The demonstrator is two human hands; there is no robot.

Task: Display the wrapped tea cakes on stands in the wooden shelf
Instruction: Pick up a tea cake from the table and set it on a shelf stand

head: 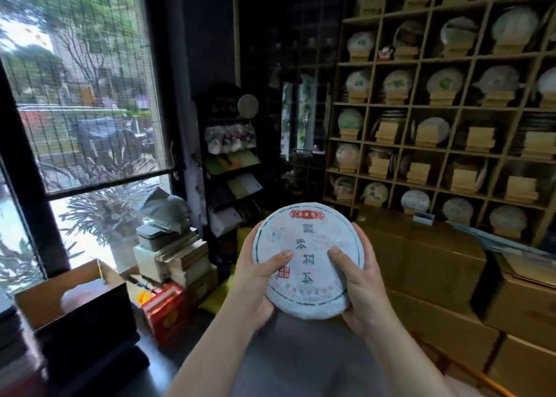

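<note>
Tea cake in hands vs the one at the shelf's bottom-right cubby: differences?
The held tea cake is gripped by the left hand and right hand, face tilted up toward the camera; the shelf tea cake sits upright on a wooden stand. The held one's print is legible; the shelf one's is too blurred. Both are round and paper-wrapped.

Bare forearms, poss. grey trousers

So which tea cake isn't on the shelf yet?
The big pale blue wrapped tea cake, held in the left hand and right hand. All the others sit in the wooden shelf.
</note>
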